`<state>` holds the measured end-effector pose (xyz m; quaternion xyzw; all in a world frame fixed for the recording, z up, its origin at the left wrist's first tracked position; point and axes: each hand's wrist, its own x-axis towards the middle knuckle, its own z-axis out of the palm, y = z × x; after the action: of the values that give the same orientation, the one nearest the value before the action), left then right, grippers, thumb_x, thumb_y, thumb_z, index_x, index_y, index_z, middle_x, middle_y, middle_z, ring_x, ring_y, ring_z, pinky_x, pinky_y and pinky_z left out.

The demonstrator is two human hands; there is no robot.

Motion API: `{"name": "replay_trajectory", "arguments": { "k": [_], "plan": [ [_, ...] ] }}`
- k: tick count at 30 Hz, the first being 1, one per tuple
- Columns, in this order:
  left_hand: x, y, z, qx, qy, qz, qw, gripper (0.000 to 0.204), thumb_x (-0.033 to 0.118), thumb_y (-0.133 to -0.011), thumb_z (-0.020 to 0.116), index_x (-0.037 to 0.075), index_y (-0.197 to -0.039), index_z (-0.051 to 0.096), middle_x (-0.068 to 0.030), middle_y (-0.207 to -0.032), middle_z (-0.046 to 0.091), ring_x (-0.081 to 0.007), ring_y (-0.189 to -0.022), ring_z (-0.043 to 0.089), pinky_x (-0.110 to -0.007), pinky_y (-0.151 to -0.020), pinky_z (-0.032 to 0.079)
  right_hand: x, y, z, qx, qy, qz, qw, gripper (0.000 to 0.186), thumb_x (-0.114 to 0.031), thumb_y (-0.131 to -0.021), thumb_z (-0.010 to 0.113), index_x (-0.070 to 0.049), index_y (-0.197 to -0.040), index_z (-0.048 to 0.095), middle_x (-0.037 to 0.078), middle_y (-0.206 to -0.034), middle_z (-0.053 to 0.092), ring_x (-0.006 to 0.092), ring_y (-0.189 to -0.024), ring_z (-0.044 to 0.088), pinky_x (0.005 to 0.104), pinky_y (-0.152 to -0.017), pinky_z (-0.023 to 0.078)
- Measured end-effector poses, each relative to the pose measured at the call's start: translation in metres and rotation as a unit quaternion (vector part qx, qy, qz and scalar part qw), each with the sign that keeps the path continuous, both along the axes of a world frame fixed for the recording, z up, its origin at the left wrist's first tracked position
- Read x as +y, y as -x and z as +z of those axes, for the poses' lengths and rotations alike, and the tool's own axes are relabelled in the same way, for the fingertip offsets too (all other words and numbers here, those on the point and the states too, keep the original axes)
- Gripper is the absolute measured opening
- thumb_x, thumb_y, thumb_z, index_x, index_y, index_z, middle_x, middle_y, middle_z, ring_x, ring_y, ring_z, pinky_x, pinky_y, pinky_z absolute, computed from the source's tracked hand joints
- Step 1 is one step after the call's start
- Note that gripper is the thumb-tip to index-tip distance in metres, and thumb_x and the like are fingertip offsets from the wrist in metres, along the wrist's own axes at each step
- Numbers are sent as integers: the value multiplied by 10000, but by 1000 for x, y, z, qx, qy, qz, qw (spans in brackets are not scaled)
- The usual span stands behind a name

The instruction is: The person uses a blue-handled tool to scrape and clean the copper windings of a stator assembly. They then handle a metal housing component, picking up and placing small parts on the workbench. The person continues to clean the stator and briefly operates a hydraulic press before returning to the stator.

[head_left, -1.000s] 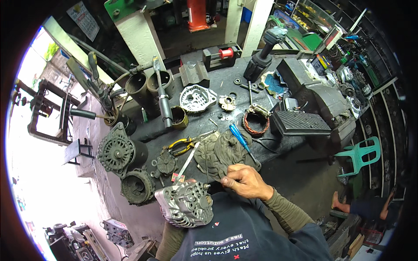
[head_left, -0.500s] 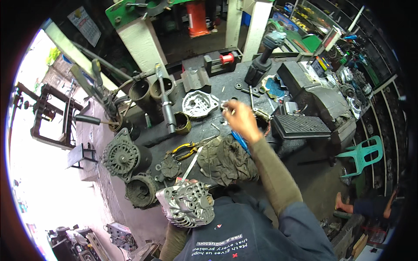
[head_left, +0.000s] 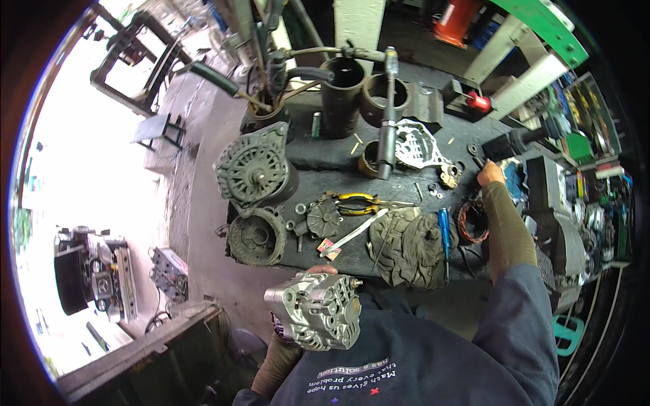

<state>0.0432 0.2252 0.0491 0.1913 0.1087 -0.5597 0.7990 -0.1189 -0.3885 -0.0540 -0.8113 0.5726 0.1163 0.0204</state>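
Note:
My left hand [head_left: 321, 269] holds a silver alternator [head_left: 318, 311] close to my body at the bench's near edge. Most of that hand is hidden beneath the metal housing. My right hand [head_left: 491, 173] reaches to the far right part of the bench, its fingers curled closed beside a short dark rod-shaped tool [head_left: 477, 157]. Whether the rod is in its grip is hard to see. Left of that hand lie a small brass-coloured part [head_left: 449, 176] and an open silver alternator housing [head_left: 416, 145]. A copper-wound ring [head_left: 472, 222] is nearer me, by the right forearm.
A crumpled grey cloth [head_left: 406, 247] and a blue screwdriver [head_left: 445, 233] lie mid-bench. Yellow-handled pliers [head_left: 359, 198] are left of them. Another alternator [head_left: 254, 169] and a round housing [head_left: 257, 237] stand at left. A black impact wrench [head_left: 518, 141] rests at far right.
My view has swung, so the bench appears shifted. My right hand has moved right, from beside the open silver housing to the dark rod-shaped tool. The left hand still holds the alternator.

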Motion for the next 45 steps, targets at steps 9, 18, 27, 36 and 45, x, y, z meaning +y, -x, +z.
{"name": "replay_trajectory", "arguments": {
  "k": [9, 18, 27, 36, 45],
  "plan": [
    [-7, -5, -10, -16, 23, 7, 1000, 805, 555, -946, 715, -67, -1418, 516, -228, -1249, 719, -316, -1088, 758, -439, -910, 668, 40, -19, 31, -101, 85, -29, 991, 325, -158, -927, 625, -25, -1213, 704, 280, -1232, 741, 470, -1174, 707, 537, -994, 565],
    [-26, -4, -22, 14, 49, -3, 999, 734, 581, -1084, 452, -13, -1513, 490, -211, -1436, 623, -385, -1285, 653, -554, -1047, 600, 122, -46, 132, -594, -278, -50, 753, 319, -108, -927, 748, 46, -1206, 725, 4, -837, 680, 115, -780, 662, 297, -768, 587],
    [-45, -7, -12, 8, 52, -72, 996, 486, 410, -1119, 516, 87, -1480, 541, -92, -1411, 604, -303, -1367, 570, -523, -1174, 487, 306, -5, 134, -730, -490, -51, 473, 570, 11, -883, 798, 33, -1402, 564, 83, -1070, 705, 150, -889, 687, 355, -856, 601],
    [-49, -3, 4, 101, 104, -112, 983, 618, 494, -1141, 442, -3, -1494, 537, -162, -1395, 665, -326, -1261, 669, -523, -1062, 581, 368, 33, 160, -419, -221, 229, 850, 213, -78, -965, 726, 30, -1146, 691, 172, -1050, 664, 369, -934, 647, 428, -831, 516],
    [-37, 5, 1, 33, 26, -109, 993, 568, 478, -1110, 492, 19, -1445, 495, -149, -1316, 632, -335, -1248, 644, -518, -1043, 577, 380, 37, 197, -529, -353, 188, 749, 307, -158, -1043, 699, -10, -1312, 687, 122, -1077, 744, 231, -938, 704, 346, -863, 545]
  ]
}}
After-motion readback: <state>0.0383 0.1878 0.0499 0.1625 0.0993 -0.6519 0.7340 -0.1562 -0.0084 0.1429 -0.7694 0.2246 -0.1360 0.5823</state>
